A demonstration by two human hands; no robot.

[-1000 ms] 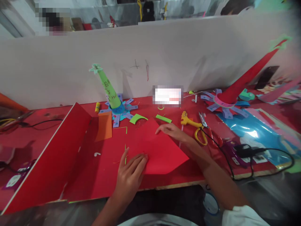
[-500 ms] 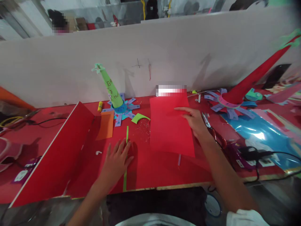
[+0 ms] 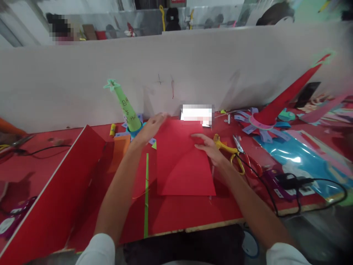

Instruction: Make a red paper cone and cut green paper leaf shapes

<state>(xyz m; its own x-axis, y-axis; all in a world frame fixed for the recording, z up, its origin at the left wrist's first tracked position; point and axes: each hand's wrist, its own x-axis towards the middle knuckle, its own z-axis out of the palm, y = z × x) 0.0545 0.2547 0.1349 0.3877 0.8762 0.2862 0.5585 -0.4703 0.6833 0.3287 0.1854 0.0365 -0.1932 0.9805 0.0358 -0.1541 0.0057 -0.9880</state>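
A plain red sheet of paper (image 3: 183, 169) lies before me over the red tabletop. My left hand (image 3: 153, 128) is at its upper left corner, fingers stretched out and a little smeared. At the right edge, my right hand (image 3: 208, 146) grips the sheet, with two fingers spread on top; the rest of its fingers are hidden. A narrow green paper strip (image 3: 146, 198) runs front to back left of the sheet. Just right of my right hand are yellow-handled scissors (image 3: 228, 148) and red-handled scissors (image 3: 239, 145). An orange paper piece (image 3: 120, 151) lies partly behind my left forearm.
A green paper cone (image 3: 128, 110) with a star top stands back left; a red cone (image 3: 286, 95) leans right. A red board (image 3: 57, 191) stands folded at left. A glue stick (image 3: 112, 130), a cable (image 3: 267, 186) and blue shiny film (image 3: 289, 154) lie around. A white partition (image 3: 110, 62) closes off the back.
My left hand has left the green strip and reached up to the sheet's upper left corner. The red sheet and my right hand have shifted left, uncovering the yellow-handled scissors.
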